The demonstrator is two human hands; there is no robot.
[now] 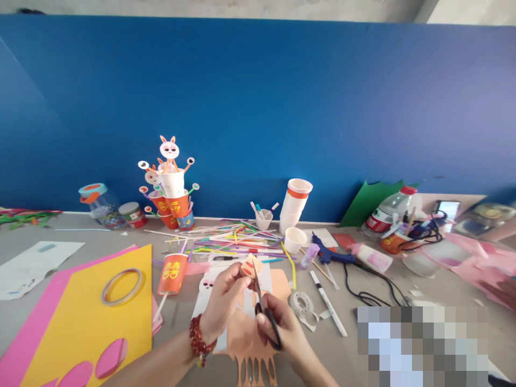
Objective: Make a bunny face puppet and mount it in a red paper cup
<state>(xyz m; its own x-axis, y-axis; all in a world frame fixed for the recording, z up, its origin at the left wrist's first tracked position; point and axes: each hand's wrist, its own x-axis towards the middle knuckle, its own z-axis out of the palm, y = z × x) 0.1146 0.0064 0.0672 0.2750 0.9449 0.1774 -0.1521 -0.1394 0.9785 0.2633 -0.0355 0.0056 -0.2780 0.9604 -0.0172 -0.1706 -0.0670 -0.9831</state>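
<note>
My left hand, with a red bead bracelet at the wrist, pinches a small piece of pale orange paper that has a darker orange shape on it. Black-handled scissors are gripped in my right hand, their blades reaching up to the paper's edge. Beneath both hands lies a larger orange paper sheet with narrow slots cut at its near end. A white sheet with a drawn rabbit face shows partly behind my left hand; the rest of it is covered.
Left are yellow card, a tape roll and a red cup. Straws and stacked rabbit cups stand behind. Right are a tape dispenser, a marker and a glue gun with its cord.
</note>
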